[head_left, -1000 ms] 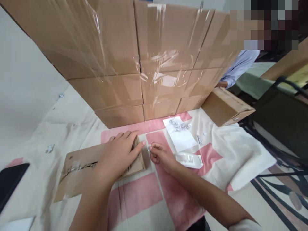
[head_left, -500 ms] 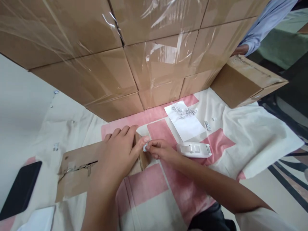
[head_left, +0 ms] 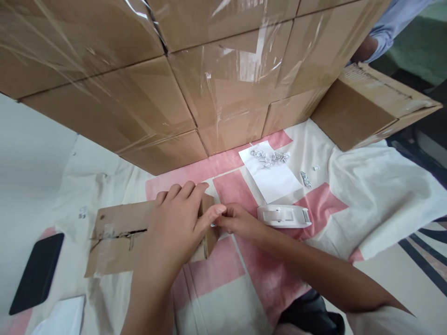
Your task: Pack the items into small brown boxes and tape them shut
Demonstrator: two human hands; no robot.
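Brown cardboard box, low and oblong with a torn seam along its top (head_left: 117, 237), lies in the head view on a cream-and-pink patterned cloth (head_left: 216, 274), under the person's left hand (head_left: 176, 218). That hand rests palm down across the box, its four fingers together over the far edge and its thumb spread toward the right end. The right hand (head_left: 239, 222) is closed in a narrow pinch on a small pale piece (head_left: 213, 225), mostly hidden, close to the left thumb and the box's right end.

Just beside the right wrist lies a white plastic dispenser-like object (head_left: 284, 216). Beyond it, a white sheet of paper (head_left: 274, 184) bears a loose cluster of small, thin, shiny pieces (head_left: 268, 159). A small silvery packet (head_left: 306, 179) lies on the cloth to the right of the sheet.

Behind stands a stack of brown cardboard cartons under clear glossy film (head_left: 226, 93). At its right is a separate brown carton (head_left: 363, 107), with another person's blue-sleeved arm (head_left: 382, 39) above its far end. At the near left are a flat black rectangular object (head_left: 37, 274) and a folded white sheet (head_left: 66, 316).
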